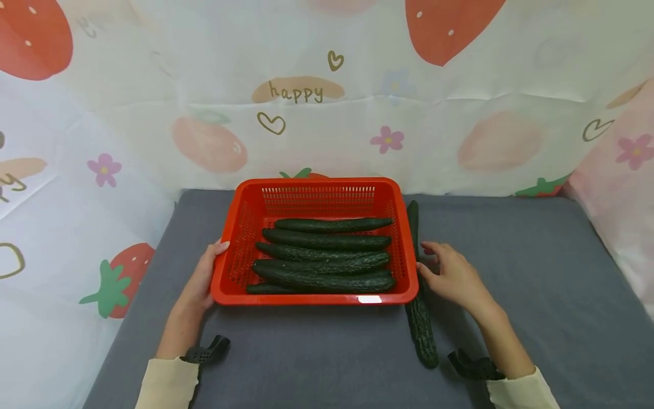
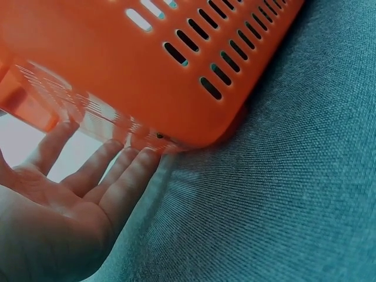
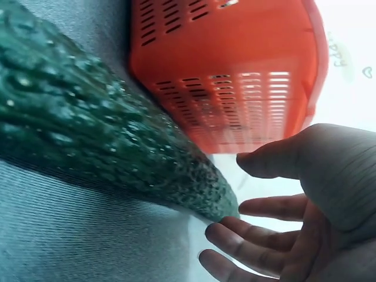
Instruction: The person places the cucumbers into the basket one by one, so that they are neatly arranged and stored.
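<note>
A red plastic basket point(image 1: 306, 299) with slotted walls sits on the table. Inside it, several dark green cucumbers point(image 1: 327, 241) lie crosswise. My left hand point(image 1: 201, 275) is at the basket's left side, its thumb at the rim. In the left wrist view, nearly straight fingers point(image 2: 132, 176) touch the slotted wall. One more cucumber point(image 1: 423, 335) lies lengthwise on the table, along the basket's right side. My right hand point(image 1: 455, 278) is over this cucumber's middle, thumb and fingers spread apart and holding nothing. The right wrist view shows the bumpy cucumber point(image 3: 117, 135) beside the fingers.
A grey cloth point(image 1: 531, 272) covers the table. Behind the table hangs a white curtain point(image 1: 357, 113) printed with strawberries, flowers and hearts. Black straps with devices point(image 1: 472, 366) are on both wrists, next to light sleeves.
</note>
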{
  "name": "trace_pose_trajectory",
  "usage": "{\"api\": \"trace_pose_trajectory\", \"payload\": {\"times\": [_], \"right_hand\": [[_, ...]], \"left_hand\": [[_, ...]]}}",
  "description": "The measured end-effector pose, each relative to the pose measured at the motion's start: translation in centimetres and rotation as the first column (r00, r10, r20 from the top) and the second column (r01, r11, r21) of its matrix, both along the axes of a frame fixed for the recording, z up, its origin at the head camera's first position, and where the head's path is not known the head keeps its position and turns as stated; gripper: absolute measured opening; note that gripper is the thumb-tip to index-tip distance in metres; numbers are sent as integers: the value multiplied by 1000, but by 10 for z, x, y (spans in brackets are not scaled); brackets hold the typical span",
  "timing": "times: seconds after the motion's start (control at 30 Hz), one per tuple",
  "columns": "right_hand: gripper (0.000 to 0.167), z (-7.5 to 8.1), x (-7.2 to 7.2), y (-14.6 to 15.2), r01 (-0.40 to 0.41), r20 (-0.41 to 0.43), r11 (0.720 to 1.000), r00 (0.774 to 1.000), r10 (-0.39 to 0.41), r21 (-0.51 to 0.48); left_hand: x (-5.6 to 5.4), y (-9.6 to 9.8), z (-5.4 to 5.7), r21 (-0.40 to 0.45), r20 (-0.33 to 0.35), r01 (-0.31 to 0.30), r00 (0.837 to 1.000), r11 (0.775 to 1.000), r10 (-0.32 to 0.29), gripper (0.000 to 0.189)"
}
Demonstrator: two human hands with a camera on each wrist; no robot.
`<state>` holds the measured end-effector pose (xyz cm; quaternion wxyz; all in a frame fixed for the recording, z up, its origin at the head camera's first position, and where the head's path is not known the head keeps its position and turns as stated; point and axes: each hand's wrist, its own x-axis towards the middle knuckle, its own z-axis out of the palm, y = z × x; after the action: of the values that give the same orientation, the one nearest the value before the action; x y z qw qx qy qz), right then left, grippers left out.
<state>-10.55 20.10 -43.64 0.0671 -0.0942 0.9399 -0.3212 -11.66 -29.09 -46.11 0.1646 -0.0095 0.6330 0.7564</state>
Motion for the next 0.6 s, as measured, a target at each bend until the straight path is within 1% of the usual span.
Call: {"api": "trace_pose_trajectory", "payload": {"times": [0.17,0.3,0.47,0.6], "right_hand": [[57,-5,0,-1,-11,30,1000,999,11,0],[61,-10,-1,-1,-3,50,1000,999,3,3],[74,-16,1,-3,8,61,1000,998,-9,19],[85,-16,-2,-8,23,102,998,994,-28,52]], "left_hand": [[-1,0,-1,-3,11,-4,1000,1000,4,37],[-3,0,-1,-1,16,-2,1000,1000,2,37],[-2,0,-3,3,5,12,1000,1000,-12,37],[0,-1,-3,-12,17,-6,1000,1000,6,37]]}}
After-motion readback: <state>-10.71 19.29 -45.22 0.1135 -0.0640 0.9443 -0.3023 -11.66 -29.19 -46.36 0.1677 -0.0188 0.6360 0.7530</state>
